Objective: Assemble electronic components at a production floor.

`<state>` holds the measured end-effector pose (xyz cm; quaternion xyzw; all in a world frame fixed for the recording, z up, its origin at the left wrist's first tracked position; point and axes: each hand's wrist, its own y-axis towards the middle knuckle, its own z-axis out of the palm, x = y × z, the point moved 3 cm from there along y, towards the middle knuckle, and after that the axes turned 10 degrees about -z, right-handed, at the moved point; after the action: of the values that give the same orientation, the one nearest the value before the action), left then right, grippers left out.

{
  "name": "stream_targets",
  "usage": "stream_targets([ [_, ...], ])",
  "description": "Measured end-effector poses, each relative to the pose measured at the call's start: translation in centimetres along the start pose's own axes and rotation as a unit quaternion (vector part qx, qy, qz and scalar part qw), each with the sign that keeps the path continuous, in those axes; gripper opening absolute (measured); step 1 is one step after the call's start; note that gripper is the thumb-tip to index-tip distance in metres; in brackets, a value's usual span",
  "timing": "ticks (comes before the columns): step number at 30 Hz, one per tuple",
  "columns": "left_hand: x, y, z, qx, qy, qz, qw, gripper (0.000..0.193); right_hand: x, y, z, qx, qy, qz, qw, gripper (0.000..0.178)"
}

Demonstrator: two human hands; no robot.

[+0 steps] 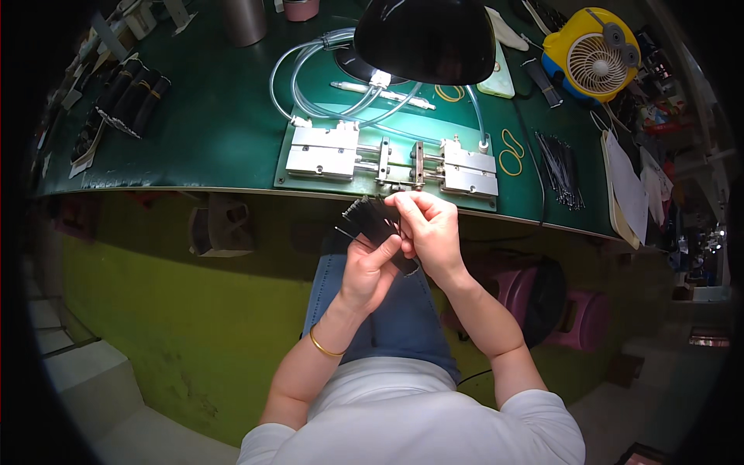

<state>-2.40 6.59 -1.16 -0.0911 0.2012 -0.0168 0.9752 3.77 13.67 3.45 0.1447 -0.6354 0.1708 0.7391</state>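
Note:
My left hand (368,271) is closed around a bundle of thin black strips (376,222) with pale tips, fanned out over my lap just in front of the table edge. Close beside it, my right hand (426,229) is pinched, thumb and index fingertip together near the upper end of the bundle. Whatever lies between those fingertips is too small to make out. Right beyond my hands stands a clamping fixture (391,167), with a silver pneumatic cylinder (322,151) on the left and another (469,170) on the right, their small jaws facing each other across a gap.
A black lamp (426,39) hangs over the fixture, with clear air hoses (298,81) and a pen (384,94) behind. To the right lie loose black strips (559,170), rubber bands (511,152) and a yellow fan (598,58). Rolled black bundles (136,97) lie at left.

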Motion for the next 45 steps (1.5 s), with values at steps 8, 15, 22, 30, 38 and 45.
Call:
stream_targets([
  [8, -0.4, 0.0, 0.3, 0.006, 0.007, -0.012, 1.0, 0.012, -0.1, 0.1, 0.0, -0.019, 0.032, 0.023, 0.999, 0.02],
  [15, -1.2, -0.3, 0.9, -0.017, 0.026, -0.03, 0.999, 0.011, -0.1, 0.0, 0.1, -0.029, 0.03, 0.02, 0.999, 0.021],
  [22, -1.5, -1.1, 1.1, -0.026, 0.029, -0.028, 0.999, 0.01, 0.9, -0.9, 0.6, -0.015, -0.008, -0.033, 0.999, 0.019],
  [30, -1.3, -1.1, 0.5, -0.034, 0.019, -0.032, 0.999, 0.008, 0.8, -0.9, 0.5, -0.017, -0.025, -0.028, 0.999, 0.018],
  [38, -1.1, -0.5, 0.3, -0.046, 0.02, -0.038, 0.998, 0.008, 0.2, -0.4, 0.1, -0.052, -0.023, -0.019, 0.998, 0.021],
  [45, -1.2, -0.3, 0.4, -0.033, 0.028, -0.044, 0.998, 0.009, -0.1, -0.2, -0.1, -0.046, -0.02, -0.018, 0.999, 0.022],
])
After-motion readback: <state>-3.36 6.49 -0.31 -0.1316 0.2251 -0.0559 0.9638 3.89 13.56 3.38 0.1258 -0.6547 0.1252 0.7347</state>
